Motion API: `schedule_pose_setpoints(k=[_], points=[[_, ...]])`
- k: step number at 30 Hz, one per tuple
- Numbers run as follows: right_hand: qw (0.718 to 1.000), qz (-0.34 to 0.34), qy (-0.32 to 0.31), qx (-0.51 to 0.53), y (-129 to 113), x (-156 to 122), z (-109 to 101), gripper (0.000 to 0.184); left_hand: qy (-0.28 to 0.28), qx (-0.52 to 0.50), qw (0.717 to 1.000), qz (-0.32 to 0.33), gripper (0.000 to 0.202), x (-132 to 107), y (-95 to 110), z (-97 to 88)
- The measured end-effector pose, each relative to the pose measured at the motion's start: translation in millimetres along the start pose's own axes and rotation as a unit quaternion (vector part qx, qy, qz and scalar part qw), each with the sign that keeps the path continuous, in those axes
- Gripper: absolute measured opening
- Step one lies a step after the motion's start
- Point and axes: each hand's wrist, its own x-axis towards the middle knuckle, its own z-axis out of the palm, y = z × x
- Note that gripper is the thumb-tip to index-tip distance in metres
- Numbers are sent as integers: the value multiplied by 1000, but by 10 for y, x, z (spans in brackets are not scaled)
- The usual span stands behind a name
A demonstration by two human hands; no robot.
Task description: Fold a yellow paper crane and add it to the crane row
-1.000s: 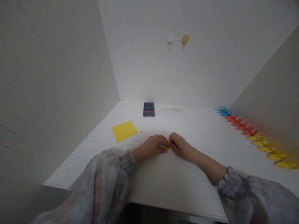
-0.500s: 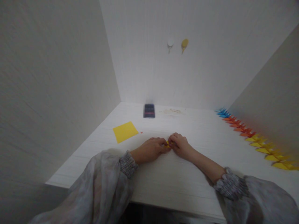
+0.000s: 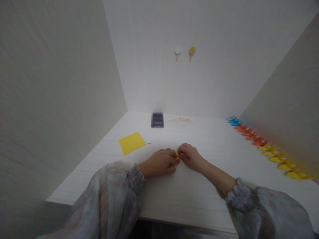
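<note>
My left hand (image 3: 159, 162) and my right hand (image 3: 190, 156) meet at the middle of the white table (image 3: 174, 196). Both pinch a small folded yellow paper piece (image 3: 177, 155), of which only a sliver shows between the fingertips. The fingers of both hands are curled and pressed together on it. A flat yellow paper square (image 3: 132, 142) lies on the table to the left of my left hand, apart from it.
A row of several folded paper pieces (image 3: 269, 149), blue then orange then yellow, runs along the right wall. A small dark device (image 3: 157, 119) stands at the back by the wall. Two round hooks (image 3: 184, 51) hang on the back wall. A tiny red scrap (image 3: 149, 143) lies beside the yellow square.
Both hands stay pinched on the yellow piece and have barely shifted. The view has tilted slightly, so everything sits a little lower and to the left.
</note>
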Motion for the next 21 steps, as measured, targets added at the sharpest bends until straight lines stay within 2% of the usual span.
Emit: schedule_pose_setpoints(k=[6,13,21], points=[[1000,1,1,8,51,-22,-16,8,0,-45,998,31,28,-58,-41,-17],[1000,-2,1,9,52,-37,-35,7,-55,-75,994,50,33,-102,-163,-33],[998,-20,1,58,161,-18,-20,8,-72,-60,994,56,33,-92,-170,-42]])
